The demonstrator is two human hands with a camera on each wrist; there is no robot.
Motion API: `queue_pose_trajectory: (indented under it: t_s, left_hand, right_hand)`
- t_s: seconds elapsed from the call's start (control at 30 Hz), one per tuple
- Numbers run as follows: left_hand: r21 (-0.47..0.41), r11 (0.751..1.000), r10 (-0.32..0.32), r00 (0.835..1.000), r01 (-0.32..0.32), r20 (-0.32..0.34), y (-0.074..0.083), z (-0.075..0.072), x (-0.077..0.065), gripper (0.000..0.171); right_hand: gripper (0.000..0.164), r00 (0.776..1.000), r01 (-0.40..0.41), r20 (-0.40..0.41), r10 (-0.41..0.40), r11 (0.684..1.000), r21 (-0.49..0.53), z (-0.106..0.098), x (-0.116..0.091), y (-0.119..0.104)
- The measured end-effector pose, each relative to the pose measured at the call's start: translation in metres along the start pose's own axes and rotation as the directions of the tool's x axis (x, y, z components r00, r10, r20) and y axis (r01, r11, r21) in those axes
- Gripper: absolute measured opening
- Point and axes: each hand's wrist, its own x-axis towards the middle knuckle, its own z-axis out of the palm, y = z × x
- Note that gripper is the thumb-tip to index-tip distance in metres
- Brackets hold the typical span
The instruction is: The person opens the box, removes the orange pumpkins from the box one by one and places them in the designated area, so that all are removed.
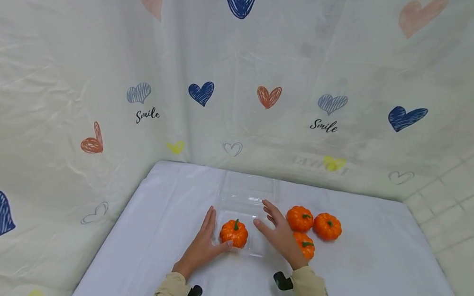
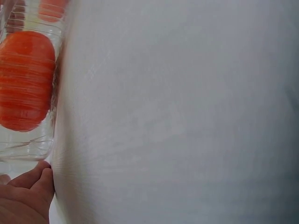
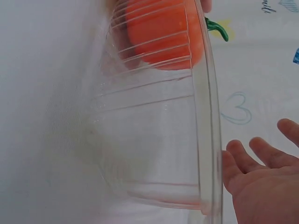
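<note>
A clear plastic box [image 1: 256,249] lies opened on the table, its hinged lid [image 1: 250,186] folded back toward the curtain. Inside its left part sits a small orange toy pumpkin [image 1: 233,234] with a green stem. My left hand [image 1: 201,247] lies along the box's left side, fingers straight and thumb at the front edge close to the pumpkin. In the left wrist view, its fingertips [image 2: 46,171] are right at the box's corner. Over the right side of the box, my right hand [image 1: 278,234] is spread with nothing in it. The right wrist view shows those fingers beside the clear rim [image 3: 212,116].
Three more toy pumpkins sit right of the box: one at the back [image 1: 299,218], one farther right [image 1: 328,227], and one in front [image 1: 305,245], partly hidden by my right hand. A white cloth covers the table [image 1: 379,276]. A heart-printed curtain [image 1: 297,54] hangs behind.
</note>
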Motion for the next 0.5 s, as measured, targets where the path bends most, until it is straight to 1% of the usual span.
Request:
queue_pose_trajectory:
  t_s: [0.2,0.5]
  left_hand:
    - [0.009,1.0,0.013,1.0,-0.013,-0.002,-0.003,0.0,0.0,0.121]
    - [0.006,1.0,0.013,1.0,-0.013,-0.006,-0.003,0.0,0.003,0.121]
  right_hand:
    - [0.075,0.998,-0.044,0.046,0.044,0.999,0.01,0.01,0.0,0.001]
    - [0.076,0.995,-0.049,0.088,0.048,0.999,0.007,0.02,0.002,-0.003]
